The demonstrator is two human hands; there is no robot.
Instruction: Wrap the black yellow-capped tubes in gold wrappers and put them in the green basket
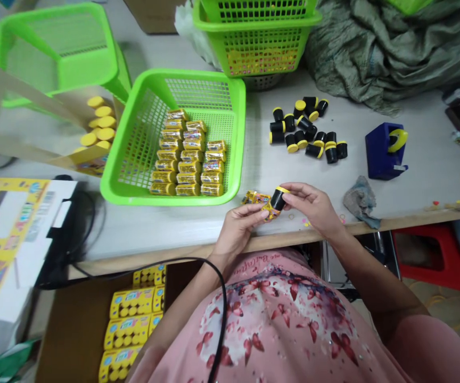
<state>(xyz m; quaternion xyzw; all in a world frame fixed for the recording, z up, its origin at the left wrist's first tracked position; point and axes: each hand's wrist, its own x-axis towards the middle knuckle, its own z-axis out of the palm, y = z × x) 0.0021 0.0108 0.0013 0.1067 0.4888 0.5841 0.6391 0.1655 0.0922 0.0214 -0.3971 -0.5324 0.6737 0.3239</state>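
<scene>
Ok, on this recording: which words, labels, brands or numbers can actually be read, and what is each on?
Wrapper by the left hand and: print too small to read.
Wrappers in the green basket: too small to read.
Yellow boxes in the carton: lettering too small to read.
Yellow printed card: lettering and barcode too blurred to read.
Pink top: script too blurred to read.

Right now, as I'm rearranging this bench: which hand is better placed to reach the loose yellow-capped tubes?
Probably your right hand: it is nearer the loose black yellow-capped tubes. Both hands hold a black tube, your left hand farther off, on the printed wrapper.
</scene>
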